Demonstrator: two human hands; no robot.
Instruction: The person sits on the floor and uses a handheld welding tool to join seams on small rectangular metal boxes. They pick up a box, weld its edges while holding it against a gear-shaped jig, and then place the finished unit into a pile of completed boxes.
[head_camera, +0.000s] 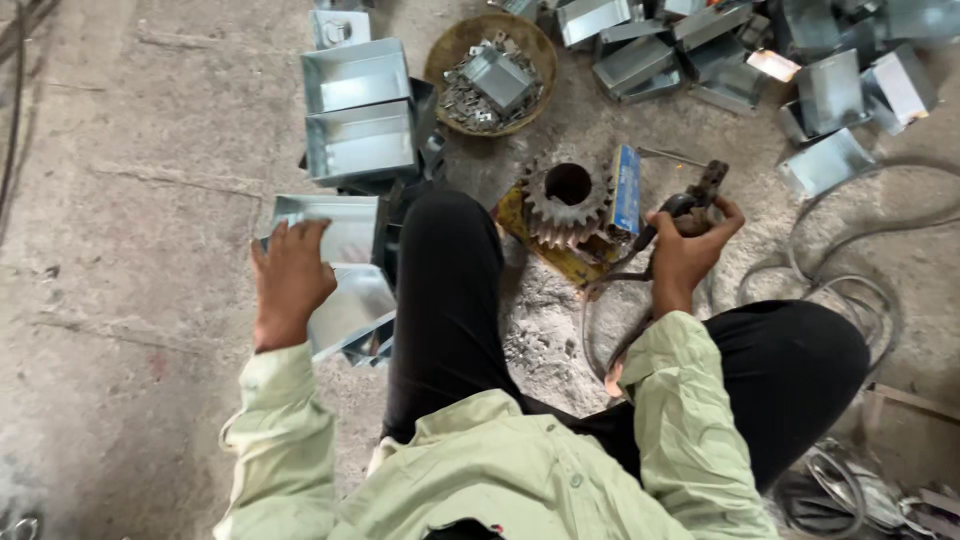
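Note:
My left hand (290, 275) rests on a shiny sheet-metal box (335, 225) at the left, with fingers curled over its near edge. More metal boxes (358, 110) are stacked beyond it, and another lies under my wrist (350, 310). My right hand (685, 245) grips a dark welding electrode holder (700, 190) with a cable trailing back toward me. Just left of that hand sits a large rusty gear (565, 200) on a yellowish base, with a small blue-edged metal piece (626, 188) leaning against it.
A round shallow basket (445, 50) of small metal scraps holds one box. Several more metal boxes (830, 90) lie piled at the top right. Cables (850, 290) loop over the concrete floor at the right. My black-trousered knees are bent on either side of the gear.

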